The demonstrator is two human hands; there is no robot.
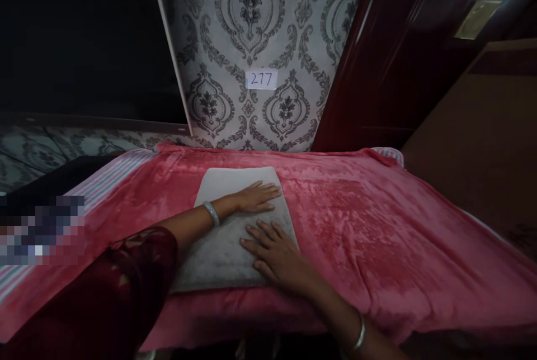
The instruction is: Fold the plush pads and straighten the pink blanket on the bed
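A flat, pale grey, four-sided piece with rounded far corners, mottled darker toward its near end, lies left of the middle of the table, reaching to near its front edge. The left hand and right hand press flat on it, fingers spread. A rose-red plush blanket drapes the table; a striped cloth shows along the left edge. Behind stand grey damask wallpaper and a black screen.

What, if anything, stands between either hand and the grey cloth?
Nothing visible: the left hand and right hand both appear to rest directly on the grey cloth, which lies on the red blanket.
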